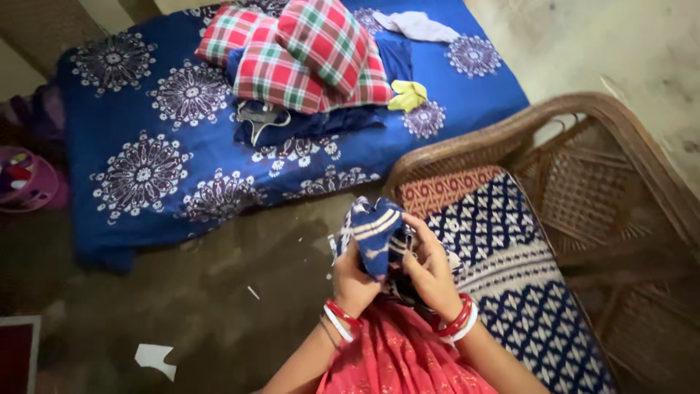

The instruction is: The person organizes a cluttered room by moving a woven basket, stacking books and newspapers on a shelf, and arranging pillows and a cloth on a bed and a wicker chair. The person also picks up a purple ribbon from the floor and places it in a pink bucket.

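Both my hands grip a bunched blue and white patterned cloth [375,230] in front of my chest. My left hand [354,281] clutches its lower left side, with red and white bangles on the wrist. My right hand [432,270] closes on the cloth's right side, its wrist also wearing red and white bangles. The cloth rises in a heart-shaped bulge above my fingers. Below my hands lies my red patterned garment [397,354].
A cane chair [583,131] with a blue and white patterned cushion [525,270] stands to my right. A blue floral bedsheet [146,146] covers a bed ahead, carrying checked pillows [306,51], a yellow cloth [408,95] and a white cloth [419,25]. Paper scraps [154,357] lie on the floor.
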